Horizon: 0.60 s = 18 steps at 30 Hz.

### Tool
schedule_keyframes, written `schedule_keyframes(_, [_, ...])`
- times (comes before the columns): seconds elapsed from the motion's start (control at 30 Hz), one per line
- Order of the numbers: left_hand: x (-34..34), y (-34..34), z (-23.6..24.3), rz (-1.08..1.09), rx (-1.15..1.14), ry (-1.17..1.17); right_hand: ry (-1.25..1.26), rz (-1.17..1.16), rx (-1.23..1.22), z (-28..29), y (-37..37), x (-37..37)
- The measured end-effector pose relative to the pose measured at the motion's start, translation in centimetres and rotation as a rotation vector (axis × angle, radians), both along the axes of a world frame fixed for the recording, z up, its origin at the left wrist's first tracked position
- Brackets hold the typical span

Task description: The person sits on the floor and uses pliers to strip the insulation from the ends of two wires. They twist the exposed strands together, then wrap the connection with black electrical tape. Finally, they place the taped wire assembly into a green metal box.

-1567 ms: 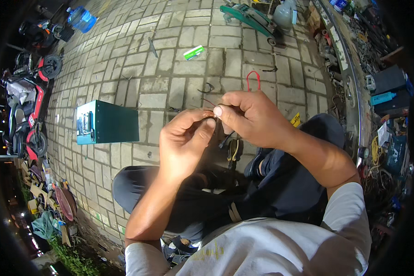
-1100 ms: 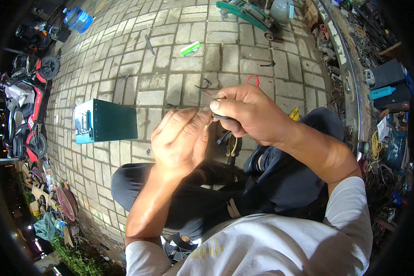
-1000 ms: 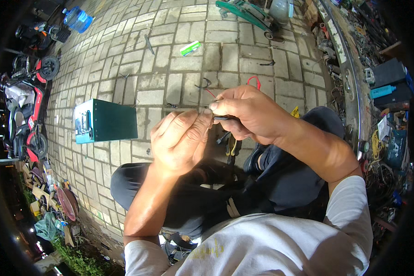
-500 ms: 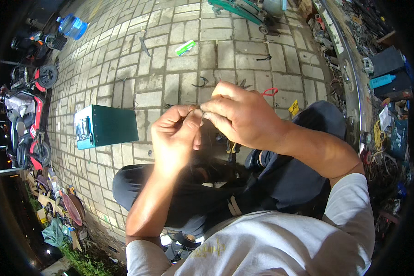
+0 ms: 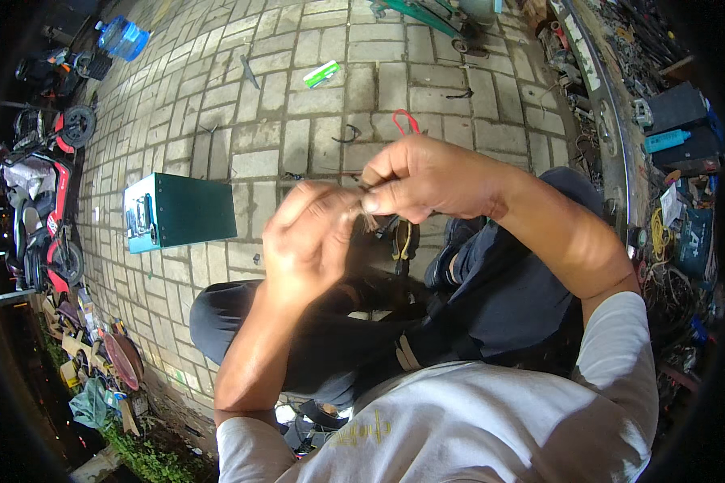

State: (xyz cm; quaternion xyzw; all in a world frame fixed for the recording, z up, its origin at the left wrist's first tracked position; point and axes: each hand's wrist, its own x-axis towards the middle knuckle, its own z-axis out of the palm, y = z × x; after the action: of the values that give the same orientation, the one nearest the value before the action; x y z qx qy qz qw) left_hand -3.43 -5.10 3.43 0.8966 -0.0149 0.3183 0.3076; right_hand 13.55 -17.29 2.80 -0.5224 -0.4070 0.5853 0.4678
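Observation:
My left hand and my right hand meet in front of my chest, fingertips pinched together. Between them shows a small tuft of thin brownish strands, like the frayed end of a wire; the rest is hidden by fingers. A red wire loop sticks out beyond my right hand; whether it joins the strands I cannot tell. My left hand is slightly blurred. Below the hands, between my legs, lies a tool with yellow-edged handles, partly covered.
A dark green box stands on the paving at the left. Farther off lie a green-and-white packet and black scraps. Red scooters and a blue water bottle are at far left; cluttered shelving with a blue bottle lines the right.
My left hand has turned, its back now more upward. The red loop has swung left and stands above my right hand. Brownish strands now show between the fingers. The view has shifted slightly.

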Motion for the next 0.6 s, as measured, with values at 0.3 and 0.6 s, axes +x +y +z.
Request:
schedule_keyframes(0.3, [0.8,-0.6,-1.3,0.123,-1.153,0.2,-0.645,-0.481,0.185,0.7,-0.9,-2.4])
schedule_keyframes(0.6, [1.0,-0.9,-1.1,0.04,-1.448,0.213,-0.721,-0.452,0.345,-0.3,0.0,-2.3])
